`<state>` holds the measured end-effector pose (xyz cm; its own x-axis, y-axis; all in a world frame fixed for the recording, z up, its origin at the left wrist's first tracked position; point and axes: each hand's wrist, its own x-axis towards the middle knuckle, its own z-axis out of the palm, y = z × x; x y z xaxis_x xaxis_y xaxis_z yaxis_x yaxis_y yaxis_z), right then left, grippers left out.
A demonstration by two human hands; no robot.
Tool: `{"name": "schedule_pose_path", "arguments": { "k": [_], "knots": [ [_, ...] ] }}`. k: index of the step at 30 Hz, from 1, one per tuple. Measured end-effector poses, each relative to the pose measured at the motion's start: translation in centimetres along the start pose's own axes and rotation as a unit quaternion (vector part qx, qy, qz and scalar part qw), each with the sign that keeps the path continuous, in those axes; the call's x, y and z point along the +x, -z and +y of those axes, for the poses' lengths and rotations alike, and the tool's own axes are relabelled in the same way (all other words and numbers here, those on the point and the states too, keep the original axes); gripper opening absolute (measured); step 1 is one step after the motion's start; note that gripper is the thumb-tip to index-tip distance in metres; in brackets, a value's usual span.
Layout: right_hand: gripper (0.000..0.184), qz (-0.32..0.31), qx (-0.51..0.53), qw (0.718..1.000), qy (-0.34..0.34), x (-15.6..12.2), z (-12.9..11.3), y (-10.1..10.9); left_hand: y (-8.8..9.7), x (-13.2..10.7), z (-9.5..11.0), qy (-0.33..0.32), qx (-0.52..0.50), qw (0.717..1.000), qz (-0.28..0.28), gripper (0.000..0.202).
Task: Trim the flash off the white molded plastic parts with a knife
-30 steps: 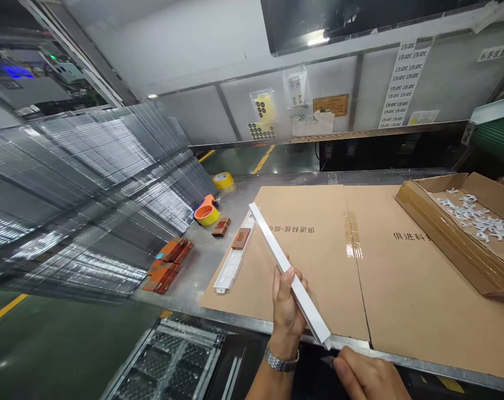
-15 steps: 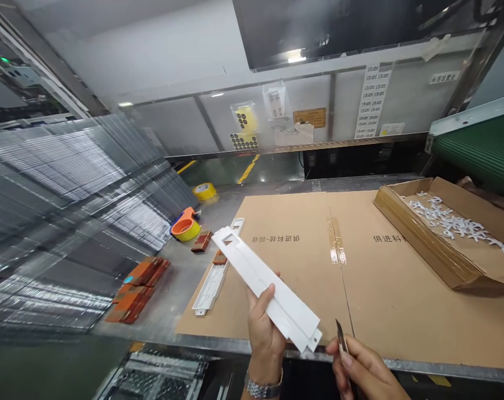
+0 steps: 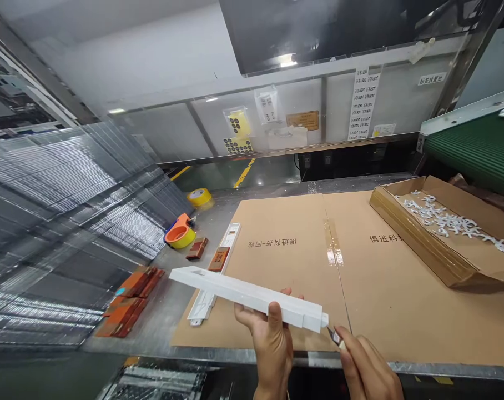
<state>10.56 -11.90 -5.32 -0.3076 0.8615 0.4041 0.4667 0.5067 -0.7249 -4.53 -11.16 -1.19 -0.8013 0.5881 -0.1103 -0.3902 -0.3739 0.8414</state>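
A long white plastic part (image 3: 252, 297) is held over the cardboard's front edge by my left hand (image 3: 271, 339), thumb on the near side and fingers behind. It is turned so a narrow side faces me. My right hand (image 3: 366, 361) pinches a small knife with a dark pointed blade (image 3: 333, 334). The tip is right by the small tab at the part's right end; whether they touch I cannot tell. Another white plastic part (image 3: 202, 305) lies on the cardboard to the left, with a red-brown block (image 3: 218, 259) on it.
Cardboard sheets (image 3: 277, 222) cover the bench. An open carton (image 3: 427, 244) at right holds small white branched pieces. At left are red-brown blocks (image 3: 127, 305), an orange tape dispenser (image 3: 179, 230), a yellow tape roll (image 3: 199, 197) and stacked clear sheets (image 3: 69, 222). A green conveyor (image 3: 477, 150) runs at far right.
My left hand has rolled the white part onto its side and levelled it, its far end swinging left and down. The knife in my right hand has come up to the part's right end.
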Motion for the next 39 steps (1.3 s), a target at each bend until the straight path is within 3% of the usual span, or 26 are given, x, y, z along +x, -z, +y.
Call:
{"name": "schedule_pose_path", "arguments": {
  "k": [8, 18, 31, 39],
  "knots": [
    [0.032, 0.029, -0.107, 0.989, 0.101, 0.0, 0.6, -0.3, 0.2, 0.0, -0.1, -0.035, 0.018, 0.999, 0.030, 0.065],
    [0.034, -0.014, -0.099, 0.993, 0.056, -0.4, 0.8, -0.1, -0.2, -0.5, 0.4, -0.031, 0.044, 0.998, 0.025, 0.063],
    [0.033, -0.039, -0.196, 0.976, 0.088, -0.6, 0.9, 0.4, -0.7, -0.6, 0.5, -0.005, 0.047, 0.998, 0.048, 0.062],
    [0.037, -0.009, -0.243, 0.965, 0.096, -0.4, 3.4, 1.4, -0.3, -0.4, 0.6, -0.002, 0.045, 0.998, 0.045, 0.062]
  ]
}}
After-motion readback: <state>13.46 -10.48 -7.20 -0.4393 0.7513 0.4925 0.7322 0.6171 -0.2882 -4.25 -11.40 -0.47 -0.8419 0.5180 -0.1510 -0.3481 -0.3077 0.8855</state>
